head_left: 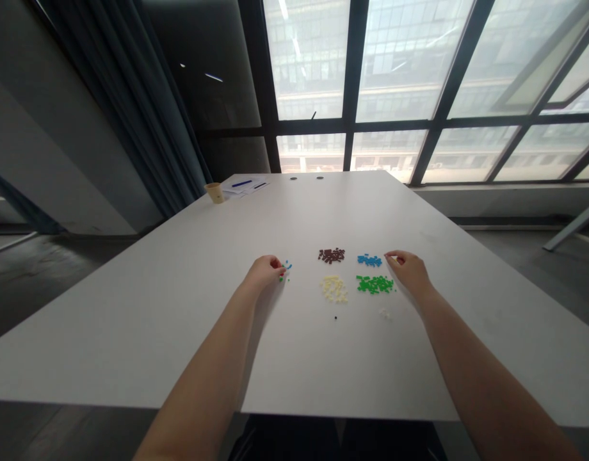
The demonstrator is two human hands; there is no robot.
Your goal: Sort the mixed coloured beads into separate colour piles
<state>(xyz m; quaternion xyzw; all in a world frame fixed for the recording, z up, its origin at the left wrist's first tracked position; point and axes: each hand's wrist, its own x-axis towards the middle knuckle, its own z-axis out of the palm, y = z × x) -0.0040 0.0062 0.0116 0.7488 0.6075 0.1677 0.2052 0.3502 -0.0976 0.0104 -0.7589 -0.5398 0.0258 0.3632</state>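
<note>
My left hand (266,271) rests on the white table with its fingers curled together, beside a few small mixed pieces (287,265) in blue, green and red. What its fingertips hold, if anything, is too small to make out. Just right of a pile of small blue pieces (369,260), my right hand (410,267) has thumb and fingers pinched together; any piece in them cannot be seen. Near the hands lie separate piles of brown pieces (331,256), green pieces (375,285) and pale yellow pieces (333,289), all like tiny building bricks.
A few whitish pieces (385,314) and one black piece (335,317) lie nearer the front edge of the white table (179,307). At the far left stand a tan paper cup (214,193) and papers (233,190) with a blue pen (241,184).
</note>
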